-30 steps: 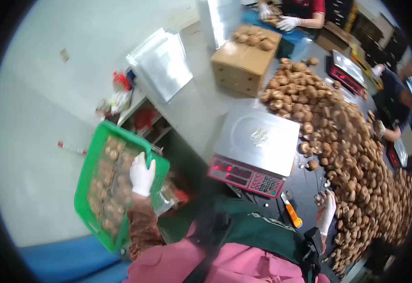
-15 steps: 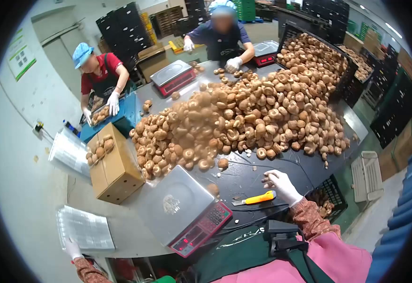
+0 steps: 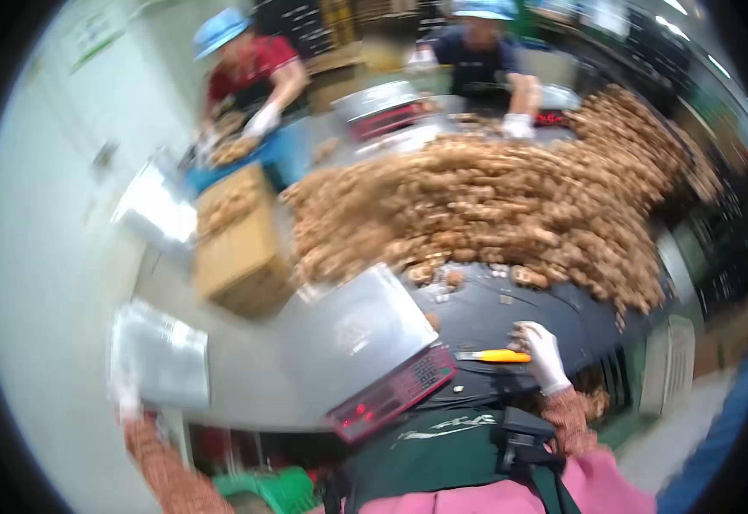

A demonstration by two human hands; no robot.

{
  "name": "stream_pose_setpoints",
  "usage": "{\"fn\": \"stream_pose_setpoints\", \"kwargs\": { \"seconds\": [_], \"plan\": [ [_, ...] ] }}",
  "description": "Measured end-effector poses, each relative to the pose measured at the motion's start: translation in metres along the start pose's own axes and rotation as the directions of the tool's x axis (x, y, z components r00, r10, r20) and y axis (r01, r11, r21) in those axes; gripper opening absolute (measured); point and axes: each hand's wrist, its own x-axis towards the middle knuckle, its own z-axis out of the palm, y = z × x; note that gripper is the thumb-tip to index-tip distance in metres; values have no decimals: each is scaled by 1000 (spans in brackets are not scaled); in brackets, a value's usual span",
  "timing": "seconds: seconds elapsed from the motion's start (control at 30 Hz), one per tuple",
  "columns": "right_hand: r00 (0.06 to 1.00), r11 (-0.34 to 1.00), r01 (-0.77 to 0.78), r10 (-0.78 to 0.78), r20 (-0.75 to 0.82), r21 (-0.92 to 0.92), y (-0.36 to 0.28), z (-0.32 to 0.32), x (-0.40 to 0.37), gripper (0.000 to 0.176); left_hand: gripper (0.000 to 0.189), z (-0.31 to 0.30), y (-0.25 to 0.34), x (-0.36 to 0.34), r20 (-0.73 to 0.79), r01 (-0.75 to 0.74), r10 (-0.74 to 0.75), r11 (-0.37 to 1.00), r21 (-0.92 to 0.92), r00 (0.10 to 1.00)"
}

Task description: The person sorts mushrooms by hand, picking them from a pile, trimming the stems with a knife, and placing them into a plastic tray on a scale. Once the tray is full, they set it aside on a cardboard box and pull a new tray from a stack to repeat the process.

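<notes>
The left hand (image 3: 128, 391) is at the trays (image 3: 166, 355), the right hand (image 3: 546, 355) beside the knife (image 3: 500, 355); whether fingers grip, cannot tell

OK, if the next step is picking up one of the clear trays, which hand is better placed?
Left, I'd judge. The left hand is at the edge of the clear trays, though blurred. The right hand is beyond the scale, beside the knife.
</notes>
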Motion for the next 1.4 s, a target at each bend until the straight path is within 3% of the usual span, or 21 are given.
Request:
{"fn": "stream_pose_setpoints", "kwargs": {
  "seconds": [0.07,0.1,0.13,0.17,0.27,0.3,0.33,0.37,0.4,0.43,0.5,0.57,0.67,0.77,0.87,0.93,1.0,1.1,1.2,1.27,1.4],
  "plan": [
    [997,996,-71,71,-15,49,8,10,8,27,46,-9,20,-15,7,168,-171,972,164,985],
    [995,993,-99,99,3,60,14,5,14,28,46,6,-12,-4,-188,-39,59,993,110,980],
    [997,996,-81,81,16,41,24,-1,16,28,40,-13,30,0,-33,186,-194,859,478,980],
    [997,996,-71,69,31,46,23,1,14,28,37,-24,59,-16,-25,136,-140,882,452,990],
    [993,994,-109,108,51,4,26,2,21,30,36,-17,26,-9,-33,75,-69,971,229,997],
    [992,994,-108,109,60,-19,17,9,16,29,40,2,-10,-12,-208,-66,51,996,-66,977],
    [994,994,-101,102,34,-31,2,20,12,28,41,-4,-19,0,8,94,-94,995,44,996],
    [994,995,-99,97,52,31,0,22,13,27,44,5,-31,0,-17,-101,102,925,-366,995],
    [998,999,-29,27,65,29,-2,24,14,27,48,-4,21,-25,-23,-48,43,827,-561,999],
    [998,999,-40,39,48,11,-1,23,19,27,41,-7,0,-10,-8,85,-91,951,-298,996],
    [996,997,-79,79,36,-4,5,20,21,28,24,3,-2,-12,-448,-179,205,979,99,870],
    [993,994,-106,107,52,-19,1,24,28,28,19,-8,33,-29,-394,-163,199,979,124,897],
    [993,994,-106,108,56,-37,3,23,27,29,14,-8,157,-86,-310,-242,206,967,-82,928],
    [997,997,-67,69,45,-50,13,13,27,30,7,26,253,-146,-312,-623,582,781,-43,751],
    [999,999,2,-1,35,-34,14,0,26,28,8,80,323,-202,-142,-784,771,612,-104,621],
    [1000,1000,-8,8,14,8,11,-8,26,26,13,131,339,-220,-45,-801,808,572,-176,587],
    [987,968,159,-151,55,-195,11,-27,27,29,15,171,345,-234,31,-814,821,569,-120,570],
    [1000,964,14,-17,-9,-265,23,-56,27,30,21,196,341,-248,244,-788,774,613,-59,584],
    [996,981,-66,54,-72,-184,40,-88,25,30,40,188,351,-258,275,-806,782,591,-42,559],
    [990,978,-108,89,-107,-178,54,-108,29,29,68,181,357,-261,334,-742,696,670,19,636],
    [991,982,-64,41,-130,-180,62,-127,50,29,59,175,395,-278,284,-617,640,767,-176,715]
  ]
}}
